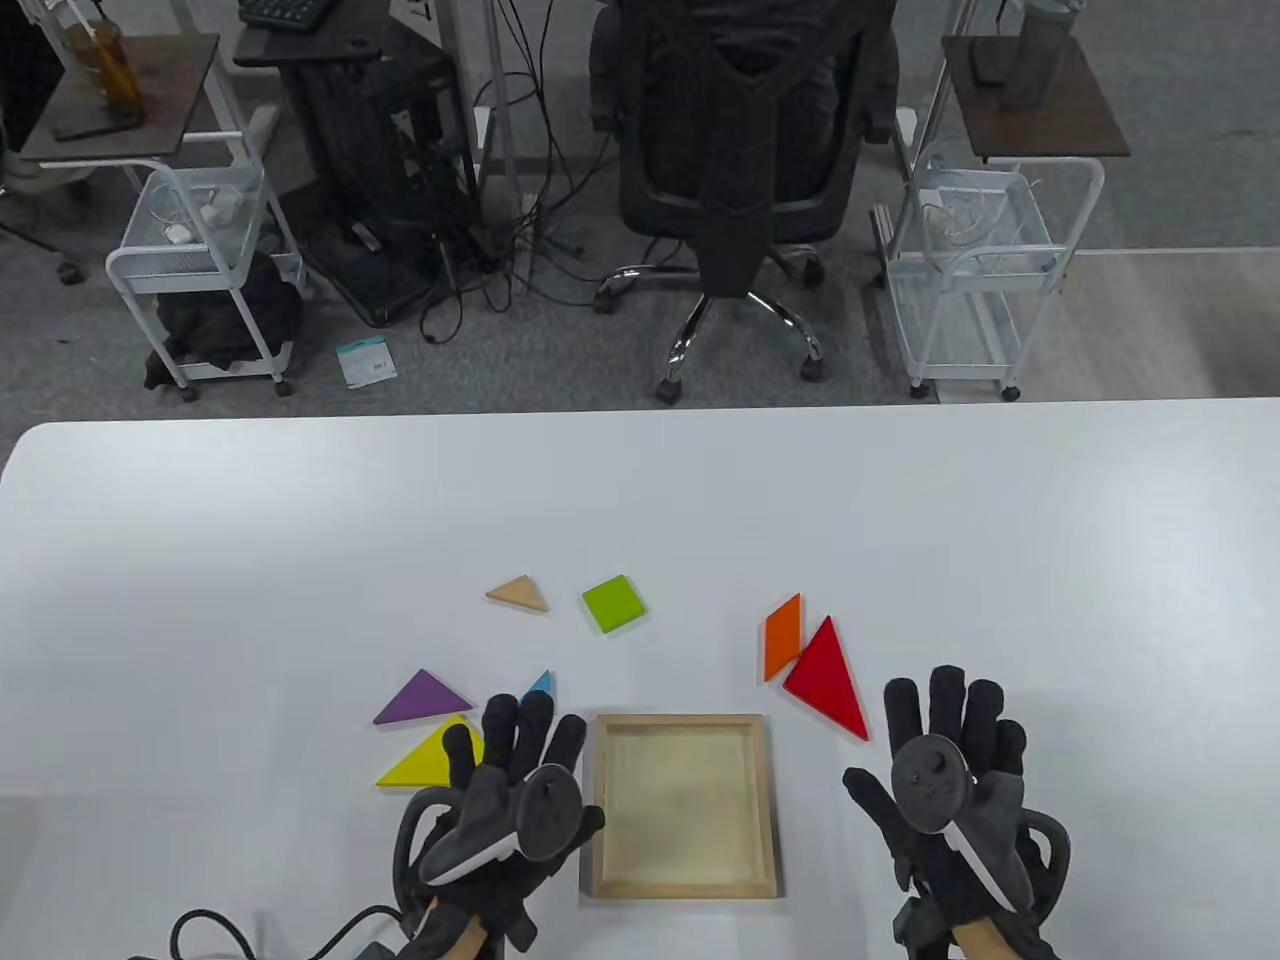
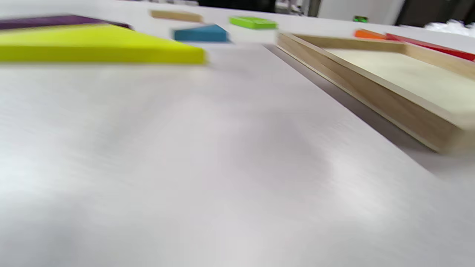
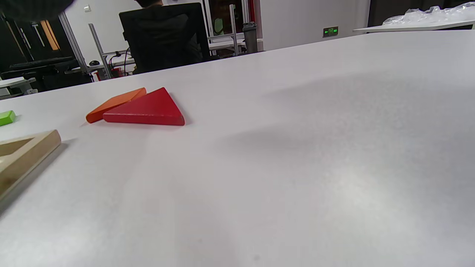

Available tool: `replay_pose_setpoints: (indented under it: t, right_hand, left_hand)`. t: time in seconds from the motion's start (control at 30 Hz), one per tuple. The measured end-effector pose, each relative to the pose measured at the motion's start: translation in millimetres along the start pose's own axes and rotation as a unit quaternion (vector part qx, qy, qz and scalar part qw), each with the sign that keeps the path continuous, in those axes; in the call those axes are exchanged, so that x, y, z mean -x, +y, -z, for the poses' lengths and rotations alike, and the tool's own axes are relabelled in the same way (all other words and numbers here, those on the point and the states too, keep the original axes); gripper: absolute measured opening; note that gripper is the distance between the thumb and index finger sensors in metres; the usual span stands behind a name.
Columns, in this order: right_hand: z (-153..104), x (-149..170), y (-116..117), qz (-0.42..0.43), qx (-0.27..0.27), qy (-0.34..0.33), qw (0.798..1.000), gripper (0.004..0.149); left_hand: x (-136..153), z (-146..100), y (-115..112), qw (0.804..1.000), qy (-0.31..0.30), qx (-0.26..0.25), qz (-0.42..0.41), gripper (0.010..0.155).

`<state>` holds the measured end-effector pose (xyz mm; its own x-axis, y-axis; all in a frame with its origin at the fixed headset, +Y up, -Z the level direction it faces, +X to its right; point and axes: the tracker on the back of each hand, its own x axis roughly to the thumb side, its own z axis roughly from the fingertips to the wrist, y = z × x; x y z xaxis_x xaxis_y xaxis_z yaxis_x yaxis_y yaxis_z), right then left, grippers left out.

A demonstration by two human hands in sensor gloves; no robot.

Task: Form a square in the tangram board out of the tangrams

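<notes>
Your tangram board (image 1: 684, 805) sits empty at the worktop's near edge, all seven pieces lie loose around it, and both your left hand (image 1: 515, 790) and right hand (image 1: 950, 775) rest flat, holding nothing.

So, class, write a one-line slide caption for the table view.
Two gloved hands, left and right, rest beside an empty wooden tray, seven coloured pieces scattered around.

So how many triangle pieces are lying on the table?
5: wooden triangle far left, purple triangle and yellow triangle near left, blue triangle partly behind the left hand, red triangle right.
</notes>
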<state>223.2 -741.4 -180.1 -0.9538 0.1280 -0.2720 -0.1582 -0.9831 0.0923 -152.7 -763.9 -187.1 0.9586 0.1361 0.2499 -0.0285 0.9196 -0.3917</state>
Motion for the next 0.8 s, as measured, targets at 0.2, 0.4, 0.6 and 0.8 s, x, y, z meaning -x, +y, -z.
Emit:
replay_pose_setpoints:
  t: [0.2, 0.4, 0.6, 0.8]
  right_hand:
    - [-1, 1, 4, 0.004, -0.010, -0.010, 1.000, 0.085]
    - [1, 3, 9, 0.018, -0.034, -0.020, 0.999, 0.087]
    - [4, 4, 12, 0.027, -0.055, -0.025, 0.998, 0.091]
    - [19, 0, 2, 0.062, -0.100, -0.031, 0.993, 0.100]
  left_hand:
    - [19, -8, 0, 0.999, 0.026, -0.012, -0.026, 0.079]
    - [20, -9, -1, 0.999, 0.020, -0.021, -0.014, 0.079]
    - [20, -10, -1, 1.000, 0.016, -0.024, -0.012, 0.079]
    - [20, -9, -2, 1.000, 0.010, -0.022, -0.012, 0.079]
